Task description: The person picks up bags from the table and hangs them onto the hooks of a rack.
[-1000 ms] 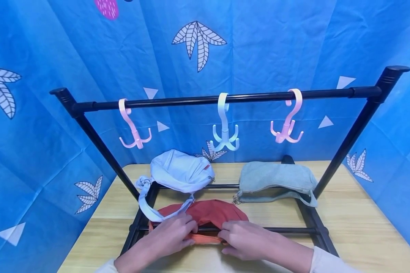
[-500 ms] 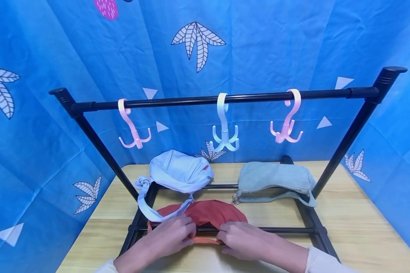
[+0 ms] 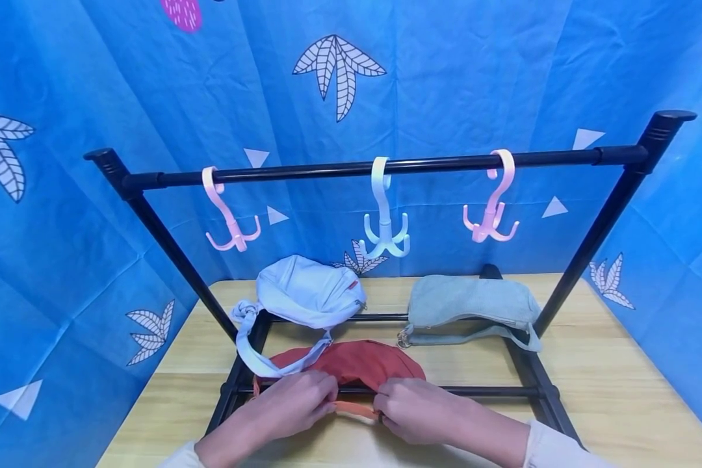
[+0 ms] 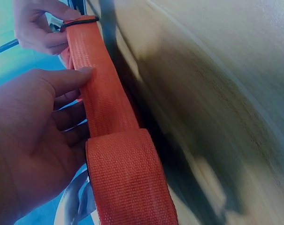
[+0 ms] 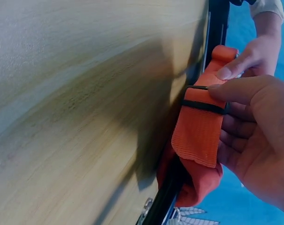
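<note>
A red bag lies over the front black bar of the rack, in the head view's lower middle. My left hand pinches its orange-red webbing strap, thumb on top and fingers curled behind. A little further along the same strap, my right hand pinches it at a black strap slider. The strap stretches between both hands, and a folded end hangs past the left hand in the left wrist view. Part of the bag is hidden behind my hands.
A black rack carries two pink hooks, left and right, and a light blue hook. A pale blue bag and a grey-green bag lie behind. The pale strap overlaps the red bag.
Both hands stay almost in place. The strap stretch between them has shifted slightly, and the dark slider shows more clearly beside my right fingers.
</note>
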`<state>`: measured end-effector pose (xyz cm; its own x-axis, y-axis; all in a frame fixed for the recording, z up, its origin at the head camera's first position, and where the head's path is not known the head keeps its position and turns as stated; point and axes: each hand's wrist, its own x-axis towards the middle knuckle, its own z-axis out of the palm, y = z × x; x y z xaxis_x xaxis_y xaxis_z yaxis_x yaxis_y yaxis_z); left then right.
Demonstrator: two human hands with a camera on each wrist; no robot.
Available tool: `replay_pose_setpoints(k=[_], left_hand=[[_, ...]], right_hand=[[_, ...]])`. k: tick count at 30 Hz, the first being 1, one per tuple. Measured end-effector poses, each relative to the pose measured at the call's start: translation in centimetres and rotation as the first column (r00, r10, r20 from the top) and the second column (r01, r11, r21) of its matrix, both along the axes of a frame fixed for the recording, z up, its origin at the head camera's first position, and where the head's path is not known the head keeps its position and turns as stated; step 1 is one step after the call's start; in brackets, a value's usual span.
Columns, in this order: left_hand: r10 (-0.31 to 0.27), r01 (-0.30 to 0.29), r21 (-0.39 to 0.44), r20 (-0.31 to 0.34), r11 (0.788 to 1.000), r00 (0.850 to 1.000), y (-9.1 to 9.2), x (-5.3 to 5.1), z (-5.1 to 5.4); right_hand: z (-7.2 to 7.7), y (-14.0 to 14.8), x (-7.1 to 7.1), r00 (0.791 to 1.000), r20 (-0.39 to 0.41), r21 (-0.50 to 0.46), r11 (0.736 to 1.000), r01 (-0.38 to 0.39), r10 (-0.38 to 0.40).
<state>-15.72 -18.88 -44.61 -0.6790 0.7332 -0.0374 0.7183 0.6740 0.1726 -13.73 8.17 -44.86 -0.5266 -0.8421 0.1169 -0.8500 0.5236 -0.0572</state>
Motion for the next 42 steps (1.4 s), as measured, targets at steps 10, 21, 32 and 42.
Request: replay_pose_setpoints(k=[10, 21, 32, 42], left_hand=[[0.038, -0.042, 0.044, 0.071, 0.998, 0.997, 0.0, 0.1, 0.2], [0.067, -0.079, 0.053, 0.195, 0.995, 0.978, 0.3, 0.3, 0.5], [0.075, -0.09, 0.056, 0.219, 0.994, 0.973, 0.2, 0.2, 1.0], [0.059, -0.072, 0.056, 0.207, 0.996, 0.977, 0.4, 0.0, 1.1]], right_hand=[[0.9, 1.0, -0.1, 0.982, 0.184, -0.071, 0.996, 0.06, -0.046], [1.5, 2.4, -0.4, 0.97, 0.24, -0.114, 0.991, 0.075, -0.045], [2.4, 4.0, -0.6, 0.954, 0.293, -0.158, 0.981, 0.117, -0.066], [2.6, 5.3, -0.8, 0.923, 0.373, -0.19, 0.965, 0.178, -0.097]])
